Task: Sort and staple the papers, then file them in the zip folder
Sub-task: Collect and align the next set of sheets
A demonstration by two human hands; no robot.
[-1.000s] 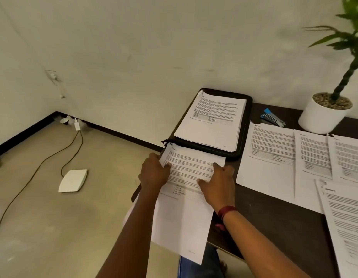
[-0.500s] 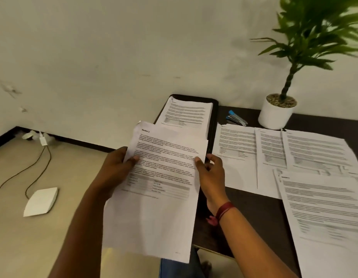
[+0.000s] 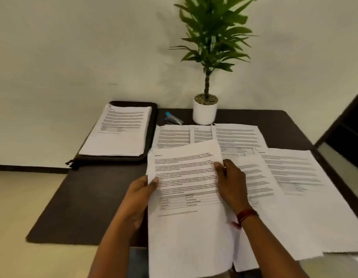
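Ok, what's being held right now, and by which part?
The printed paper, by its two side edges: the left hand pinches the left edge, thumb on top, and the right hand grips the right edge, a little higher up.

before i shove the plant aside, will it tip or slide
The plant is tall and leafy above a small white pot, so a high push would probably tip it. Pushed low on the pot, it likely slides on the smooth table. Its pebbles may steady it.

Matt paper sheets [image 3: 186, 227]; seemingly matt table [image 3: 94, 197]
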